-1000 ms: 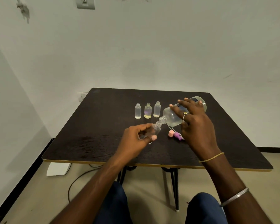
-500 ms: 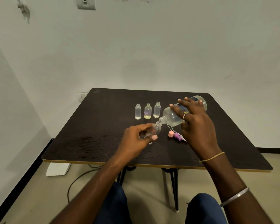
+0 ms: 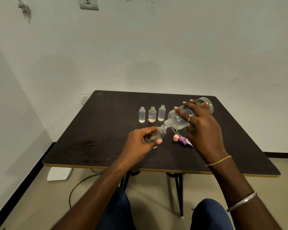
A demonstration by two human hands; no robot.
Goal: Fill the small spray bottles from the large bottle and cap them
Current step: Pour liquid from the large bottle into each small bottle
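Small bottle (image 3: 161, 132), large bottle (image 3: 178, 120) in hands (image 3: 140, 143)

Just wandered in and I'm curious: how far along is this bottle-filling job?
Done: three small bottles stand in a row holding some liquid, all uncapped. In hand: the left hand holds a fourth small bottle tilted while the right hand tips the large bottle, its neck at that bottle's mouth. Left: capping everything; a pink cap and a purple cap lie on the table.
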